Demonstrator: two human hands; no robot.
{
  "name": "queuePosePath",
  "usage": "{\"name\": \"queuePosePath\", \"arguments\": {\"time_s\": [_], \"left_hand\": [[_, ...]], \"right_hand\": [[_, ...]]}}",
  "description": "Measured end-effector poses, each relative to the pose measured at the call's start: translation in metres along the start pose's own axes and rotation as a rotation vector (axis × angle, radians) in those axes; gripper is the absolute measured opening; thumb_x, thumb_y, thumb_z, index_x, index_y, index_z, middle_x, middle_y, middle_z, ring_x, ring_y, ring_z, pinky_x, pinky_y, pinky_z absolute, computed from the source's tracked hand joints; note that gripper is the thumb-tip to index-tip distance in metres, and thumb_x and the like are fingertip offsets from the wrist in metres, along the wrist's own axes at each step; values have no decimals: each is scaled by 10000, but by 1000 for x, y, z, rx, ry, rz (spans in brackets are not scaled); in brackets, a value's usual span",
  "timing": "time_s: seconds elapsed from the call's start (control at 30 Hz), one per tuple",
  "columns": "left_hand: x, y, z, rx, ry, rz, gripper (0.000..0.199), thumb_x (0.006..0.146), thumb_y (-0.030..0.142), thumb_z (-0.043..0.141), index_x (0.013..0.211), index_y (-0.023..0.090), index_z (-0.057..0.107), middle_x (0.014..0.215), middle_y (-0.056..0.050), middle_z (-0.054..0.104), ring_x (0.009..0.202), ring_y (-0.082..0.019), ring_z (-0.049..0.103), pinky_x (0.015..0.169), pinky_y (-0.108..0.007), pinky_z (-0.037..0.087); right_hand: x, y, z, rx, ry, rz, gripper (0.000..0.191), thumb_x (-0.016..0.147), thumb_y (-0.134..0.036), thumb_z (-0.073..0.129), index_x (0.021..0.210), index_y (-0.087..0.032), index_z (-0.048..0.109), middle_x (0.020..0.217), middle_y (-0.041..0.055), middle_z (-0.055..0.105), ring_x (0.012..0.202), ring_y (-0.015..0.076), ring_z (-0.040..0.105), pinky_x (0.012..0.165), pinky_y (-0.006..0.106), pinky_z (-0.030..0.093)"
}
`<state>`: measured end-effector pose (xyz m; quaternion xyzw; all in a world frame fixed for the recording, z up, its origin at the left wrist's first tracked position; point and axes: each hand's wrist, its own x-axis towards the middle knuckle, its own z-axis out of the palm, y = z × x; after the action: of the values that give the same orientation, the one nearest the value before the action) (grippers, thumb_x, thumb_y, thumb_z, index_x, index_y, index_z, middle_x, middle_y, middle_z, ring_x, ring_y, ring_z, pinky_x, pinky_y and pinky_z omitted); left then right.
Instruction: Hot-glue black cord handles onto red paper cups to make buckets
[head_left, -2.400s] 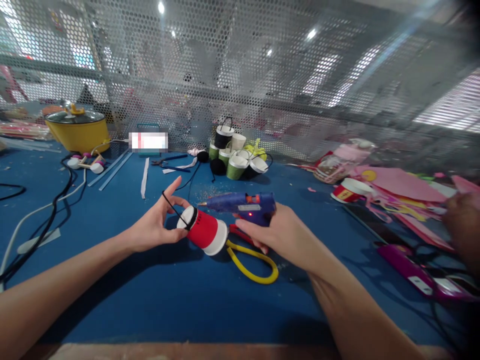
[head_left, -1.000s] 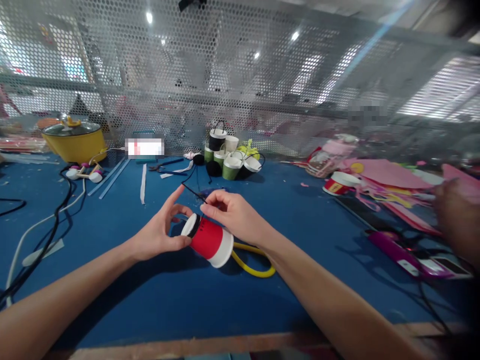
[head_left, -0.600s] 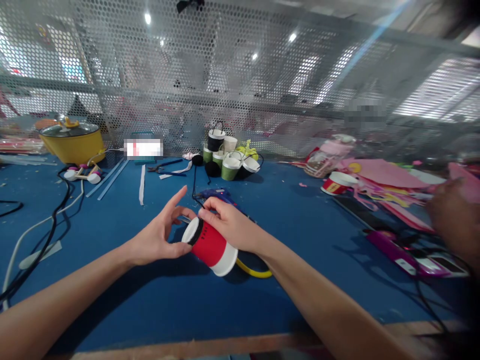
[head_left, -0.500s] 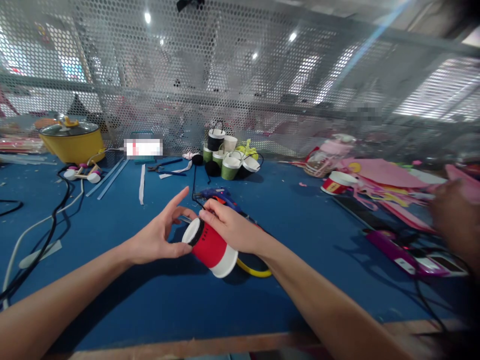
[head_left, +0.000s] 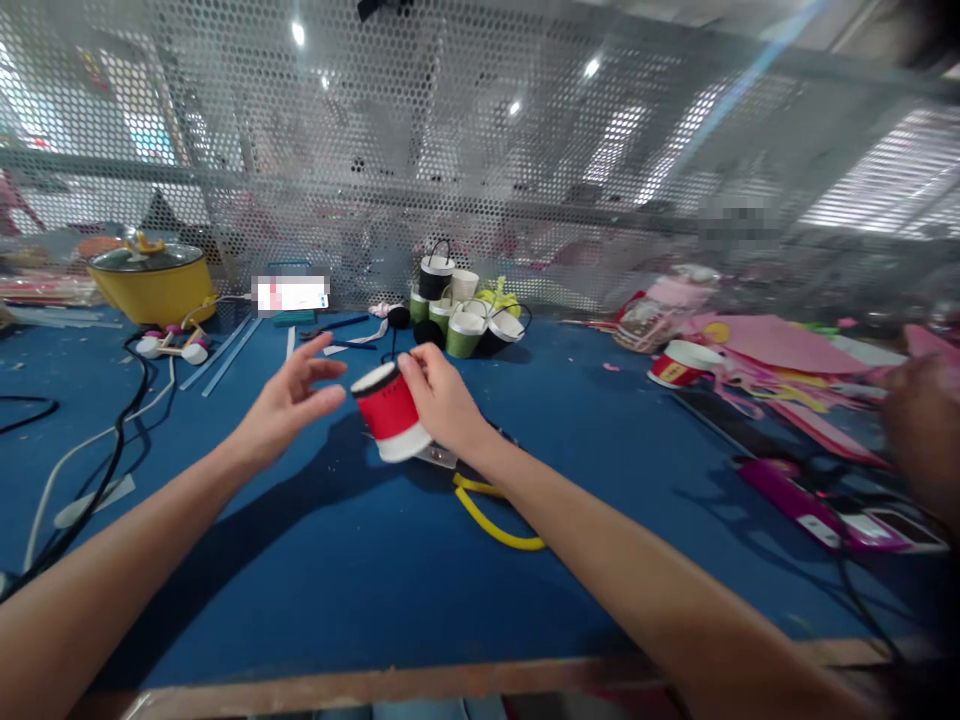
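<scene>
A red and white paper cup (head_left: 390, 412) with a black band round one end is tilted above the blue table. My right hand (head_left: 442, 395) grips it from the right, thumb near the banded end. Black yarn (head_left: 394, 345) runs from beside that end back toward a black ball of yarn (head_left: 398, 316). To the left of the cup, my left hand (head_left: 296, 395) hovers with its fingers apart, touching nothing. Beneath my right forearm lies a yellow loop (head_left: 495, 530), partly covered. A tool behind the cup is mostly hidden by my right hand.
Several small black, green and white cups (head_left: 465, 330) with handles stand at the back. A yellow pot (head_left: 154, 285) sits at the far left, with cables in front. On the right are a purple power strip (head_left: 795, 500), pink sheets (head_left: 772, 345) and another person's hand (head_left: 922, 430).
My right hand has carried the cup up and away from me, tipping it more upright. My left hand has come off the cup and moved to the left.
</scene>
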<state>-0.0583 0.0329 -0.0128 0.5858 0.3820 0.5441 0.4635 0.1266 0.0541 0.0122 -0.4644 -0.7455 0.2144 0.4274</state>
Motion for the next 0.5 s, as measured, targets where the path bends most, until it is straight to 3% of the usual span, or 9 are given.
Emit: {"name": "queuePosePath", "arguments": {"time_s": [0.07, 0.17, 0.23, 0.33, 0.5], "left_hand": [[10, -6, -10, 26, 232, 31, 554, 687, 368, 644, 1191, 213, 473, 944, -50, 580, 944, -182, 540, 794, -303, 412], [20, -20, -22, 167, 385, 29, 491, 707, 410, 594, 1133, 193, 487, 927, -49, 584, 897, -175, 557, 746, -293, 432], [23, -28, -26, 211, 377, 17, 478, 713, 436, 571, 1108, 177, 494, 969, -70, 584, 927, -190, 555, 748, -306, 438], [23, -33, -28, 252, 288, -37, 640, 625, 399, 662, 1174, 153, 446, 960, -94, 606, 935, -222, 570, 744, -335, 448], [19, -29, -26, 436, 108, -139, 954, 560, 284, 715, 1355, 159, 205, 992, -111, 609, 962, -255, 573, 795, -403, 435]], "right_hand": [[27, 4, 14, -97, 75, 52, 164, 885, -284, 359, 735, -219, 350, 664, -11, 478, 659, 157, 507, 641, 277, 375], [60, 8, 41, -132, 84, 103, 123, 888, -262, 355, 780, -208, 379, 691, 22, 515, 705, 195, 537, 669, 307, 378], [71, 9, 61, -140, 72, 120, 106, 897, -256, 340, 835, -196, 401, 729, 45, 544, 741, 212, 555, 690, 320, 377], [70, 10, 82, -145, 37, 139, 135, 911, -247, 309, 891, -174, 420, 795, 82, 579, 795, 216, 573, 712, 313, 379], [47, 15, 81, -165, -57, 153, 184, 915, -251, 298, 897, -164, 459, 873, 92, 612, 811, 176, 579, 702, 268, 398]]}}
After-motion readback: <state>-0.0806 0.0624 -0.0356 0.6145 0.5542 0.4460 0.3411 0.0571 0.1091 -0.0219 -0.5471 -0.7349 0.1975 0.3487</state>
